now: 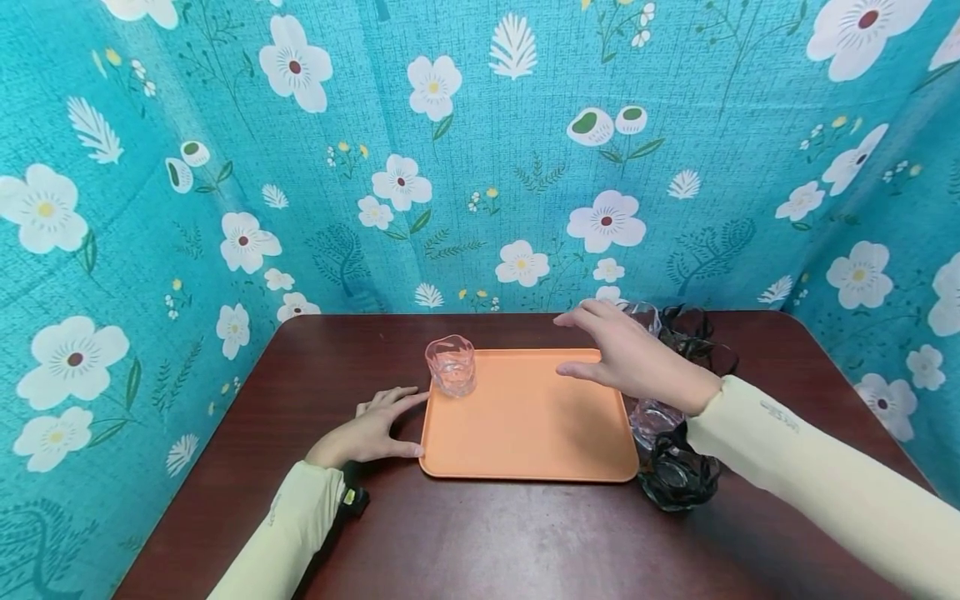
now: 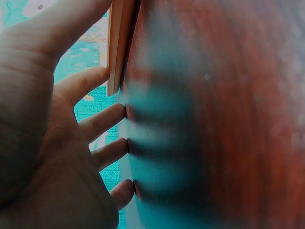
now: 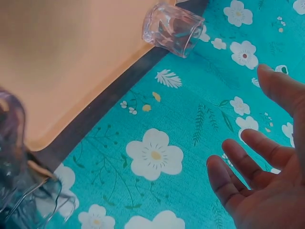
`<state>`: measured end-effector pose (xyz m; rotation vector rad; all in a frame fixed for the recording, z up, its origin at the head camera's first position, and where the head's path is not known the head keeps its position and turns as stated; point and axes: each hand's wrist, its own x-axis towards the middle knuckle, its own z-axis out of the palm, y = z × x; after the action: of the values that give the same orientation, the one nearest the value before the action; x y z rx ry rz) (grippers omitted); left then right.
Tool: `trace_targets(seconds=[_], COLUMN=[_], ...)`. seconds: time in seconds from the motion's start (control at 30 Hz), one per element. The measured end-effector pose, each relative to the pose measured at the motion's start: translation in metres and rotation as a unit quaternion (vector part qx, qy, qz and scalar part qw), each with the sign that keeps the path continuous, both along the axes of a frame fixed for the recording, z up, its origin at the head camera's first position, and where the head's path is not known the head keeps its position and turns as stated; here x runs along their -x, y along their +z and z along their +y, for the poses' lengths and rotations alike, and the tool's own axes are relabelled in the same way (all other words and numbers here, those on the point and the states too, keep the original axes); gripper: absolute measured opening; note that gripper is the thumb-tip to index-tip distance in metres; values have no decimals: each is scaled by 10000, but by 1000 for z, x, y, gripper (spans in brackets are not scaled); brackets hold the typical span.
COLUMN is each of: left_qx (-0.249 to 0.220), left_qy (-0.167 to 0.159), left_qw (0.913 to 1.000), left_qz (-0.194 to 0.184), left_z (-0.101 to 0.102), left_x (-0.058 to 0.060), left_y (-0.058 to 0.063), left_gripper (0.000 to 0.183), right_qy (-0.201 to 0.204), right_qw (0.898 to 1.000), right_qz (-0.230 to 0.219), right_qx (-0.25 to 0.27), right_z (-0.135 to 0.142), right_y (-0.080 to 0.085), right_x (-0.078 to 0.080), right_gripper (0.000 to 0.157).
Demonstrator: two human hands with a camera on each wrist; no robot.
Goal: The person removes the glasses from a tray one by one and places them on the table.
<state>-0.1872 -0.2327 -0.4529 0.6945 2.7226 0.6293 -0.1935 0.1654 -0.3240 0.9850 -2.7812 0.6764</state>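
Observation:
An orange tray [image 1: 525, 433] lies on the dark wooden table. A pinkish clear glass [image 1: 452, 367] with a wavy rim stands upright in its far left corner; the right wrist view also shows this glass [image 3: 174, 28]. My left hand [image 1: 371, 431] rests at the tray's left side, thumb and fingers spread, with fingertips on the tabletop and by the tray edge [image 2: 114, 43]. Above the tray's right part hovers my right hand [image 1: 637, 354], fingers apart and holding nothing. Behind and below it, a pinkish glass [image 1: 654, 419] is partly hidden.
Several glasses crowd the right side of the tray, including a dark-trimmed one [image 1: 678, 477] near the front and black-looking ones [image 1: 692, 327] at the back. A blue flowered cloth [image 1: 465, 167] hangs behind the table [image 1: 480, 533] and along its sides.

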Motion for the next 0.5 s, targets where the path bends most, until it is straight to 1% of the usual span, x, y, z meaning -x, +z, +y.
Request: trace_targets(seconds=[0.3, 0.5], left_qx=[25, 44], left_qy=[17, 9], left_qw=[10000, 10000], left_qz=[24, -11], left_z=[0, 0], left_x=[0, 0], left_y=[1, 1], left_gripper=[89, 90], right_qy=[101, 244], right_qw=[9999, 9980], right_qz=[-122, -563], right_qx=[-24, -130], right_z=[-27, -44], right_y=[-3, -5], right_x=[22, 33], right_gripper=[59, 64])
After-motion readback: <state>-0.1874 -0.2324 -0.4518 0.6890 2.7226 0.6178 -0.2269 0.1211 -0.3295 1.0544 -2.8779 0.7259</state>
